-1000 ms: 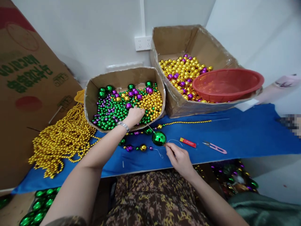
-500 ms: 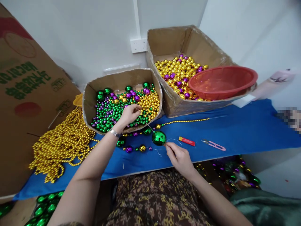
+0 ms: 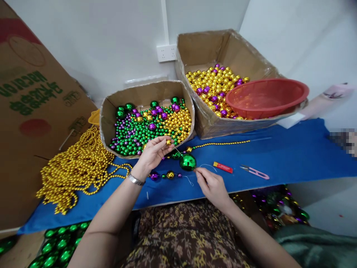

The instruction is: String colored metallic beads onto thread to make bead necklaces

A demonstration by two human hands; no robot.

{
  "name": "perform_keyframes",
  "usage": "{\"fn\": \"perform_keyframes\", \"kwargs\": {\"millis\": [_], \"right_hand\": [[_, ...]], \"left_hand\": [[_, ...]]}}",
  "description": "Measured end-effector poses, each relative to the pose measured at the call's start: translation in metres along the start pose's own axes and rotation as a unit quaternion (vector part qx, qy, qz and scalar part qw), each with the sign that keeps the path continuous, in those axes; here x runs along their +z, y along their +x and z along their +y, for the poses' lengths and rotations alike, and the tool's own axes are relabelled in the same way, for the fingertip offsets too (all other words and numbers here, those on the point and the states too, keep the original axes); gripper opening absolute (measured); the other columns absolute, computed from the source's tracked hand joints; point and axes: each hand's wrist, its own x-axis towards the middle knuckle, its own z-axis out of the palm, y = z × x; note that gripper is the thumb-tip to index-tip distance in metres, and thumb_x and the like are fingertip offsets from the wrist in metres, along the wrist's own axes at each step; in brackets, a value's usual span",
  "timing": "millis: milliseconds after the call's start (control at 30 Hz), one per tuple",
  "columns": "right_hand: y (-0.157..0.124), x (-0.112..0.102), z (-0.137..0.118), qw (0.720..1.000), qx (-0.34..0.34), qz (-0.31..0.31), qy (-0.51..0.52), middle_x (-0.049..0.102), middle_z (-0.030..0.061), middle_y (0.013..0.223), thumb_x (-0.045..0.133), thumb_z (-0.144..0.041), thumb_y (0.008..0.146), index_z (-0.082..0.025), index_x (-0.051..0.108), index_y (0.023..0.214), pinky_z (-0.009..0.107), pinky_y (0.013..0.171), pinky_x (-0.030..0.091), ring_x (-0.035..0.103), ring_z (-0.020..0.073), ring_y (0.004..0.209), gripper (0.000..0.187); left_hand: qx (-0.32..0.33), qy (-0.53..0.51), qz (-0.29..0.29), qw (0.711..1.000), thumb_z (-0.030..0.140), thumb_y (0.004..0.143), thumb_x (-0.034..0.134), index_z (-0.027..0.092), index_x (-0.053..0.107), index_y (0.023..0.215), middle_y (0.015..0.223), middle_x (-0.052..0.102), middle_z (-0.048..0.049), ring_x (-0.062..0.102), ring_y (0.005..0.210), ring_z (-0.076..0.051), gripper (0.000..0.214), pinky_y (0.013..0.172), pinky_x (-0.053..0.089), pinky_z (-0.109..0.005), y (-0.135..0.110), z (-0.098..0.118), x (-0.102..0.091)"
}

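Note:
My left hand (image 3: 153, 153) pinches a small gold bead (image 3: 168, 142) just in front of the small cardboard box (image 3: 105, 119) of green, purple and gold beads. My right hand (image 3: 212, 186) is closed on a thin needle with thread right beside a large green ball (image 3: 187, 162) on the blue cloth (image 3: 292, 156). A partly strung line of purple and gold beads (image 3: 161, 175) lies below the ball.
A larger box (image 3: 212, 123) of gold and purple balls holds a red basin (image 3: 266, 97). A heap of gold bead strands (image 3: 75, 167) lies left. A red lighter (image 3: 222, 167) and pink snips (image 3: 255, 172) lie right of my hands. Green balls (image 3: 55, 249) sit below.
My left hand has come out of the small box toward me, now holding a gold bead near the green ball. My right hand has stayed in place.

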Motion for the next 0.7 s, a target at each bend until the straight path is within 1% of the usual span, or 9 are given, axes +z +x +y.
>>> {"fn": "perform_keyframes", "kwargs": {"millis": [200,300,400,500,533,567,600,700], "right_hand": [[0.001,-0.001,-0.001,1.000,-0.003,-0.006,-0.012,0.074,0.0060,0.089,0.044,-0.023,0.097,-0.019,0.064,0.102,0.027,0.068,0.054,0.070,0.0168,0.074,0.021],[-0.002,0.000,0.002,1.000,-0.017,0.002,-0.026,0.074,0.0062,0.088,0.045,-0.022,0.097,-0.019,0.064,0.102,0.028,0.070,0.055,0.071,0.0174,0.076,0.021],[-0.004,0.002,0.007,0.998,-0.033,0.004,-0.055,0.074,0.0068,0.087,0.044,-0.021,0.096,-0.019,0.065,0.103,0.029,0.071,0.056,0.071,0.0179,0.076,0.022],[-0.005,0.003,0.010,0.995,-0.047,-0.001,-0.089,0.074,0.0076,0.087,0.043,-0.020,0.097,-0.018,0.065,0.104,0.029,0.073,0.056,0.071,0.0180,0.076,0.023],[-0.005,0.003,0.010,0.994,-0.049,-0.002,-0.094,0.074,0.0077,0.087,0.043,-0.020,0.097,-0.018,0.065,0.104,0.029,0.072,0.056,0.071,0.0181,0.076,0.024],[-0.004,0.003,0.010,0.994,-0.049,-0.002,-0.094,0.074,0.0078,0.087,0.043,-0.020,0.097,-0.018,0.065,0.103,0.029,0.072,0.056,0.071,0.0181,0.076,0.024],[-0.004,0.002,0.009,0.995,-0.048,-0.001,-0.089,0.074,0.0077,0.087,0.042,-0.021,0.097,-0.018,0.065,0.103,0.029,0.072,0.056,0.071,0.0181,0.076,0.024],[-0.004,-0.001,0.007,0.997,-0.034,0.001,-0.064,0.073,0.0071,0.086,0.043,-0.022,0.097,-0.018,0.064,0.102,0.029,0.069,0.055,0.070,0.0179,0.075,0.023]], "left_hand": [[0.022,0.030,-0.022,0.999,0.028,0.075,0.076,0.013,0.072,0.091,0.094,0.073,-0.0088,0.068,0.079,-0.014,0.022,0.073,0.055,-0.025,-0.004,-0.001,0.000],[0.036,0.064,-0.020,0.997,0.031,0.075,0.076,0.014,0.073,0.091,0.096,0.073,-0.0090,0.068,0.079,-0.015,0.023,0.073,0.055,-0.026,-0.005,0.000,-0.003],[0.056,0.147,0.004,0.988,0.036,0.076,0.075,0.015,0.073,0.091,0.092,0.073,-0.0073,0.067,0.075,-0.015,0.025,0.073,0.055,-0.028,-0.007,0.000,-0.003],[0.084,0.270,0.015,0.959,0.037,0.075,0.074,0.016,0.074,0.090,0.081,0.073,-0.0050,0.066,0.071,-0.016,0.026,0.069,0.054,-0.027,-0.009,-0.002,0.000],[0.086,0.291,0.011,0.953,0.037,0.075,0.075,0.016,0.075,0.090,0.080,0.073,-0.0049,0.066,0.071,-0.016,0.026,0.068,0.054,-0.027,-0.010,-0.003,0.001],[0.084,0.292,0.006,0.953,0.037,0.075,0.074,0.016,0.075,0.090,0.080,0.073,-0.0051,0.066,0.072,-0.016,0.026,0.068,0.054,-0.027,-0.011,-0.004,0.002],[0.078,0.273,0.002,0.959,0.037,0.075,0.074,0.016,0.075,0.090,0.082,0.073,-0.0055,0.066,0.072,-0.016,0.026,0.069,0.054,-0.027,-0.012,-0.005,0.003],[0.048,0.154,0.004,0.987,0.037,0.075,0.075,0.015,0.074,0.090,0.087,0.073,-0.0069,0.067,0.073,-0.015,0.026,0.070,0.055,-0.028,-0.012,-0.008,0.002]]}}
